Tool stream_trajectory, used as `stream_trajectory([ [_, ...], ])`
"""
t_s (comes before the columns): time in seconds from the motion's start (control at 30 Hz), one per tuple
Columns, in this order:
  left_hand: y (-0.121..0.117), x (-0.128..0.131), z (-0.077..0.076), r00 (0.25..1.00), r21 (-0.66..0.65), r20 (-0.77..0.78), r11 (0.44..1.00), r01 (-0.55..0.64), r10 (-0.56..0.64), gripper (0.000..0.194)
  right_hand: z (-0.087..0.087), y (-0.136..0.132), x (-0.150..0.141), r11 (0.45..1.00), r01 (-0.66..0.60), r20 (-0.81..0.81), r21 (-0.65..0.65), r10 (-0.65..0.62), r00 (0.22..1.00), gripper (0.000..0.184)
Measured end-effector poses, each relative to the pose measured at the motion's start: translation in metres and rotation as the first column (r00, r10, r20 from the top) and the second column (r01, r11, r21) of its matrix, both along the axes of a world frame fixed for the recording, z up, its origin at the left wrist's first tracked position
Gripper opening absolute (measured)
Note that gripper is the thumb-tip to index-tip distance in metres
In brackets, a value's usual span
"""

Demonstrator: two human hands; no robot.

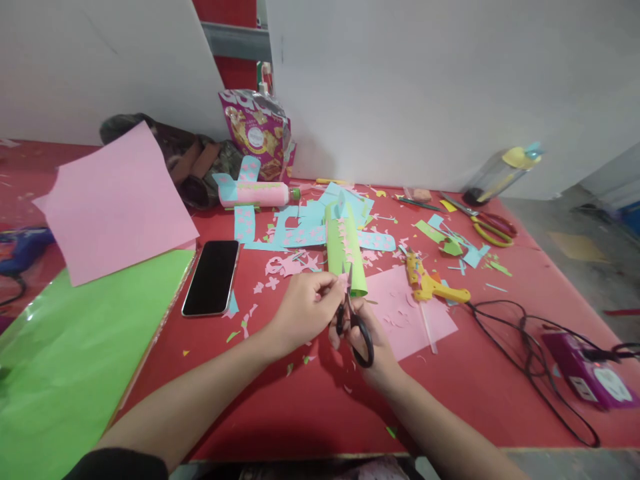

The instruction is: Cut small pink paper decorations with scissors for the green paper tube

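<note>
My left hand [306, 305] pinches a small piece of pink paper [345, 280] between thumb and fingers. In my right hand [373, 337] is a pair of black-handled scissors [361, 337], its blades pointing away from me and meeting the pink piece. Just beyond both hands lies a paper airplane model with a green tube body [340, 243], a row of pink cut-outs along it and blue wings [377, 241] dotted with pink. A second model with a pink bottle body [263, 194] and blue wings rests farther back on its side.
A yellow glue gun [440, 289] with a black cord lies right, by a purple power box [587, 370]. A black phone [211, 278], pink sheet [120, 207] and green sheet [90, 373] are left. Larger scissors [487, 223], a snack bag [257, 133] and scattered scraps lie farther back.
</note>
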State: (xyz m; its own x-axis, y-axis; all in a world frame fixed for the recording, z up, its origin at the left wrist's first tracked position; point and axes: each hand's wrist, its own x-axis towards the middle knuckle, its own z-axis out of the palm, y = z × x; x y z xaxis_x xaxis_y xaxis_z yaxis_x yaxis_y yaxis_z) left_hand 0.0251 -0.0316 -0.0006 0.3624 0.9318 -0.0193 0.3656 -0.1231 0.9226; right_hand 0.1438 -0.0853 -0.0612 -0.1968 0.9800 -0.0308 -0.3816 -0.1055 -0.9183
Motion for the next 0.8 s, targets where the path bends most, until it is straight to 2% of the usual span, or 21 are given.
stream_trajectory([
  [0.37,-0.0044,0.0034,-0.0032,0.998,0.005,0.011,0.998,-0.066,0.065,0.034,-0.0007,-0.0003,0.0002,1.0,0.004,0.013,0.002,-0.004,1.0,0.032],
  [0.8,-0.0039,0.0026,-0.0054,0.997,-0.02,-0.005,0.997,-0.072,0.072,0.03,0.0044,0.0005,-0.0014,1.0,0.029,0.002,-0.009,-0.029,1.0,0.031],
])
